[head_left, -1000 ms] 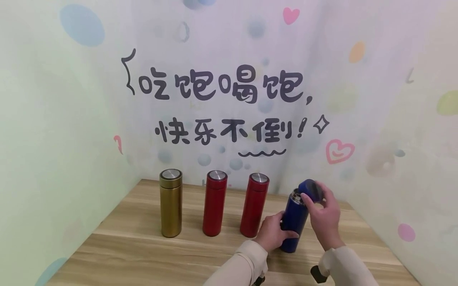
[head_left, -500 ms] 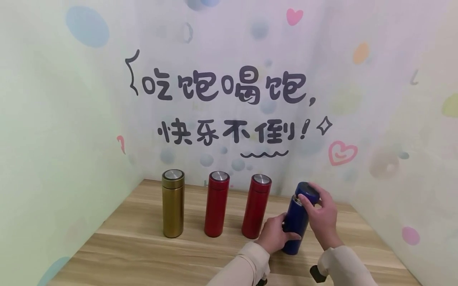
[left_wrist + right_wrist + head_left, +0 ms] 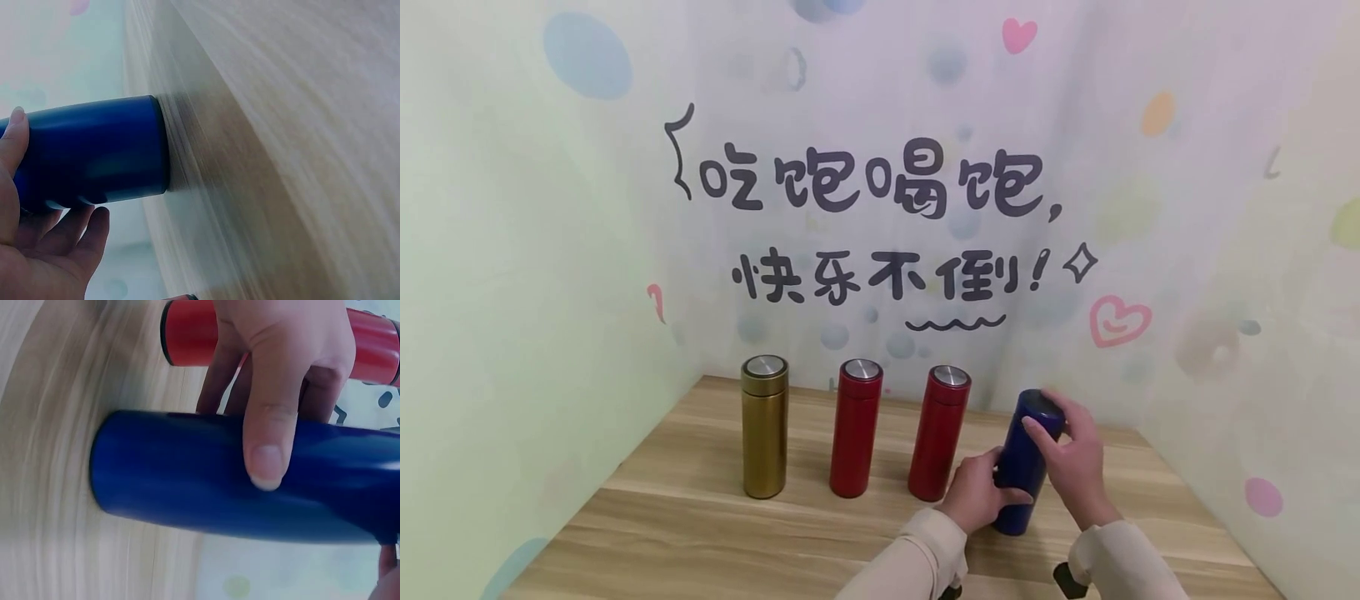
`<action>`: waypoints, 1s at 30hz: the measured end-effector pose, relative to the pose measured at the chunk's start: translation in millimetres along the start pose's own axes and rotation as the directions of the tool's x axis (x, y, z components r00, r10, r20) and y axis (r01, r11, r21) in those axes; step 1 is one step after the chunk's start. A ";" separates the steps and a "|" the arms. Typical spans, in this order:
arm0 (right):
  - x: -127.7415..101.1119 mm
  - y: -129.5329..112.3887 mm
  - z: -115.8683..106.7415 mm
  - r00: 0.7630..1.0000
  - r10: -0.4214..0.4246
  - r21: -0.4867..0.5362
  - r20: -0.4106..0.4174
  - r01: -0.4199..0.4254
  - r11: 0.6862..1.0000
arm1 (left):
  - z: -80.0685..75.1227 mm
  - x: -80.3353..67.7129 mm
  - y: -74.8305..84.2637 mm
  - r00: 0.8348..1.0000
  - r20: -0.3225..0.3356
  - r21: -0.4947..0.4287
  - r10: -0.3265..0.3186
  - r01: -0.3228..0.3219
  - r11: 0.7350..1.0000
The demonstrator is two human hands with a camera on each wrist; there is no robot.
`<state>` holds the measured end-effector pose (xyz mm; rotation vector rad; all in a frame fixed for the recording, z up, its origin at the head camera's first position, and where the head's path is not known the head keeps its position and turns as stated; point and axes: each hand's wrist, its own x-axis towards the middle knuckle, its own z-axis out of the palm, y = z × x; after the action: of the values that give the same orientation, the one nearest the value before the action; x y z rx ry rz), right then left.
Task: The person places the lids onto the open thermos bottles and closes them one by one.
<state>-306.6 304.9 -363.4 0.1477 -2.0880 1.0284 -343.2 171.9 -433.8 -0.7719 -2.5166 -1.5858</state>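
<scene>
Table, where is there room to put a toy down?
The wooden table is bare in front of the gold flask and the two red flasks. It is crowded around the blue flask, gripped by both hands.

Both forearms, in cream sleeves, were extended forward from the lower edge of the head view. The left hand point(image 3: 976, 490) was wrapped low around the blue cylindrical metal flask point(image 3: 1024, 467), thumb laid across its front. The right hand point(image 3: 1075, 454) was curled over the flask's blue round lid point(image 3: 1042, 408), fingers bent around its rim.
</scene>
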 end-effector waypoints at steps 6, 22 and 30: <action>-1.8 3.7 -7.5 0.992 0.025 0.075 0.121 -0.035 0.997 | -0.1 0.1 1.1 1.000 -0.015 0.007 0.013 -0.013 1.000; 0.2 3.9 2.8 0.997 -0.046 -0.047 -0.057 0.043 0.998 | -0.3 -0.2 2.1 1.000 -0.009 -0.005 -0.010 0.010 1.000; -1.3 -0.7 14.6 0.971 -0.143 -0.183 -0.189 0.109 0.977 | -0.8 0.9 -0.6 1.000 -0.002 -0.014 -0.003 0.003 1.000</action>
<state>-314.2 293.7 -369.1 0.0854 -1.9448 0.7512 -344.4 171.3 -433.6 -0.7678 -2.5093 -1.6063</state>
